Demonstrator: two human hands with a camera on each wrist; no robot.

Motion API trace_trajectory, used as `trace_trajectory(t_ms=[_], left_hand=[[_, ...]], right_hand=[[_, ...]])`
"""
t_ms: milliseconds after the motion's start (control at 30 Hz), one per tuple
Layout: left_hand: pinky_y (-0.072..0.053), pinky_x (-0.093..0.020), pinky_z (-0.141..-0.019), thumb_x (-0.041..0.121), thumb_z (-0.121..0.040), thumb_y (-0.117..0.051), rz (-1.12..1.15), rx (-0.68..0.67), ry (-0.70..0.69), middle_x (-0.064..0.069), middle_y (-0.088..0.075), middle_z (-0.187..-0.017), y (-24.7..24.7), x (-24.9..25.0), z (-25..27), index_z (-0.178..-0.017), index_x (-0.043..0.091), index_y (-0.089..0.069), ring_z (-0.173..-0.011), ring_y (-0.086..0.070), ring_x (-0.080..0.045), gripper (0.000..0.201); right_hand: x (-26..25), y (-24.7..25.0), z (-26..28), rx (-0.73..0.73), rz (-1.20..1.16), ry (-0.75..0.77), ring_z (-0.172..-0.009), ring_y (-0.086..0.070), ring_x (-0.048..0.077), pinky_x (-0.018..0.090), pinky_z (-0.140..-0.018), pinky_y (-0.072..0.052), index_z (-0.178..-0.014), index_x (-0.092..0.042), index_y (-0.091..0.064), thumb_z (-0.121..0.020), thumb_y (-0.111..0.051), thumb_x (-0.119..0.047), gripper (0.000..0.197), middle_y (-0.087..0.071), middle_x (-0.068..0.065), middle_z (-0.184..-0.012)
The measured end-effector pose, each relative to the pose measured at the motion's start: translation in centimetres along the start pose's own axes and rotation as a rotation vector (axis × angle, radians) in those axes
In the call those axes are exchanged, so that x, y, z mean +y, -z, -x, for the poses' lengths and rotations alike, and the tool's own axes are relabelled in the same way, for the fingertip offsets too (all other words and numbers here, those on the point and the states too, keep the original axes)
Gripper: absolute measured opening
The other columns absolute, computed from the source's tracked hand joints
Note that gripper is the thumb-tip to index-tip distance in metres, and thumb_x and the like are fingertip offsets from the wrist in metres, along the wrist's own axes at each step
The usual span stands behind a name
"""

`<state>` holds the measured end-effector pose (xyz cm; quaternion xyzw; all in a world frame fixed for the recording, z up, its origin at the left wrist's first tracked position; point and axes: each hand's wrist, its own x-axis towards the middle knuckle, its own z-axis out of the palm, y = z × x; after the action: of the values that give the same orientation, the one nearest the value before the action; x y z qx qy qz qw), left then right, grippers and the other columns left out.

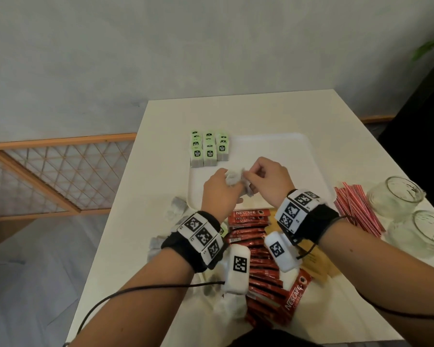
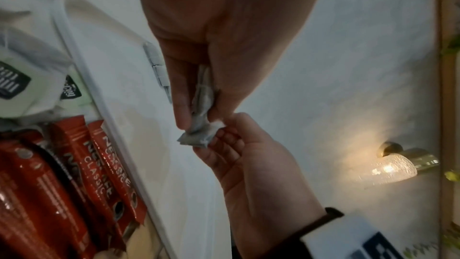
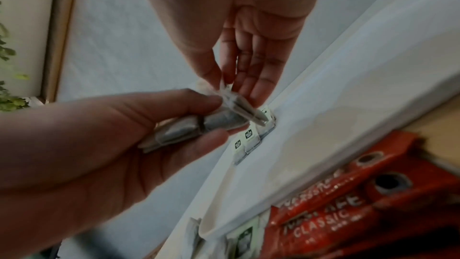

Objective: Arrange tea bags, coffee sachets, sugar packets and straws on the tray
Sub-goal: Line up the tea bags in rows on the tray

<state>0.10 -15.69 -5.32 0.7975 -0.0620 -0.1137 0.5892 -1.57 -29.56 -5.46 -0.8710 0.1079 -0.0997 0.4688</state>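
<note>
left hand (image 1: 219, 190) gripping tea bags (image 1: 232, 178), right hand (image 1: 266, 180) pinching

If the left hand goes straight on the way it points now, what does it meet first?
Probably the rows of tea bags at the tray's far-left corner; the left hand, holding tea bags, points roughly that way, though depth is unclear.

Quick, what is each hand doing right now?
Left hand: holds a small bunch of tea bags over the tray.
Right hand: pinches the top of one tea bag in that bunch.
</note>
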Motion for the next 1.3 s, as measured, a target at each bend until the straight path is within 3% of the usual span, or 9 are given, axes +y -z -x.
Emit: trace_trajectory(t_ms=[100,267,433,567,633,767,900,1100,1300], left_hand=[[-0.062,-0.040,-0.068,0.014,-0.085,-0.069,0.048,0.000,0.000,-0.008,-0.069,-0.091,0.8,-0.4,-0.7,-0.097,0.005,-0.062,-0.081,-0.071,-0.023,0.016],[-0.059,-0.029,-0.056,0.022,-0.085,-0.073,-0.031,0.036,0.019,-0.006,-0.073,-0.080,2.0,-1.6,-2.8,-0.096,0.012,-0.067,-0.067,-0.071,-0.019,0.016],[-0.060,-0.030,-0.059,0.008,-0.087,-0.070,0.148,-0.052,0.171,-0.011,-0.068,-0.078,2.2,-2.8,-4.9,-0.101,-0.001,-0.067,-0.058,-0.064,-0.012,0.017],[-0.060,-0.029,-0.059,0.009,-0.091,-0.066,0.169,-0.066,0.225,-0.009,-0.065,-0.075,2.4,-3.3,-6.5,-0.100,-0.002,-0.068,-0.058,-0.061,-0.011,0.014],[-0.061,-0.031,-0.061,0.011,-0.094,-0.063,0.170,-0.038,0.237,-0.014,-0.067,-0.083,3.0,-3.6,-7.5,-0.102,-0.003,-0.067,-0.065,-0.065,-0.016,0.016],[-0.062,-0.037,-0.066,0.011,-0.095,-0.060,0.221,0.021,0.236,-0.019,-0.071,-0.099,5.1,-3.7,-9.2,-0.106,0.001,-0.066,-0.085,-0.073,-0.029,0.016],[-0.060,-0.034,-0.063,0.013,-0.095,-0.060,0.275,0.038,0.243,-0.014,-0.074,-0.095,7.0,-3.5,-10.1,-0.104,0.005,-0.066,-0.082,-0.075,-0.023,0.013],[-0.056,-0.028,-0.054,0.016,-0.095,-0.060,0.316,0.059,0.296,-0.018,-0.075,-0.092,8.3,-3.9,-10.2,-0.104,0.009,-0.064,-0.077,-0.075,-0.027,0.012],[-0.060,-0.030,-0.060,0.012,-0.095,-0.061,0.348,0.018,0.321,-0.019,-0.074,-0.098,8.3,-4.0,-9.9,-0.112,0.002,-0.063,-0.081,-0.075,-0.026,0.019]], right_hand=[[-0.3,-0.7,-0.8,-0.026,-0.124,-0.045,-0.061,-0.070,0.018,0.037,-0.071,-0.060,-0.084,-0.010,-0.067,-0.091,-0.064,-0.025,0.017,-0.071,0.004,-0.069],[-0.2,-1.5,-2.1,-0.096,-0.187,-0.056,-0.062,-0.070,0.016,0.034,-0.066,-0.060,-0.089,-0.013,-0.074,-0.091,-0.064,-0.010,0.011,-0.072,0.004,-0.074],[1.7,-2.1,-4.8,-0.146,0.014,-0.052,-0.072,-0.064,0.016,0.030,-0.065,-0.052,-0.100,-0.022,-0.069,-0.088,-0.068,-0.023,0.012,-0.065,-0.005,-0.094],[1.9,-2.9,-6.7,-0.276,0.051,-0.112,-0.059,-0.062,0.008,0.019,-0.051,-0.049,-0.090,-0.015,-0.068,-0.092,-0.065,-0.020,0.006,-0.066,-0.001,-0.077],[2.2,-3.3,-8.0,-0.275,0.029,-0.158,-0.053,-0.061,0.006,0.017,-0.050,-0.047,-0.086,-0.015,-0.068,-0.092,-0.065,-0.019,0.007,-0.066,0.000,-0.068],[2.8,-4.1,-10.7,-0.241,-0.015,-0.241,-0.055,-0.062,0.015,0.020,-0.053,-0.050,-0.086,-0.014,-0.070,-0.091,-0.067,-0.017,0.007,-0.067,0.006,-0.065],[2.6,-4.9,-12.7,-0.163,-0.016,-0.221,-0.054,-0.061,0.013,0.015,-0.051,-0.051,-0.087,-0.013,-0.071,-0.090,-0.068,-0.016,0.005,-0.068,0.007,-0.067],[1.6,-5.7,-14.8,-0.139,-0.013,-0.172,-0.056,-0.065,0.012,0.011,-0.052,-0.049,-0.087,-0.012,-0.070,-0.089,-0.067,-0.014,0.005,-0.070,0.008,-0.070],[1.3,-5.7,-14.7,-0.124,-0.027,-0.174,-0.053,-0.064,0.006,0.016,-0.052,-0.052,-0.095,-0.012,-0.070,-0.088,-0.070,-0.016,0.009,-0.069,0.003,-0.076]])
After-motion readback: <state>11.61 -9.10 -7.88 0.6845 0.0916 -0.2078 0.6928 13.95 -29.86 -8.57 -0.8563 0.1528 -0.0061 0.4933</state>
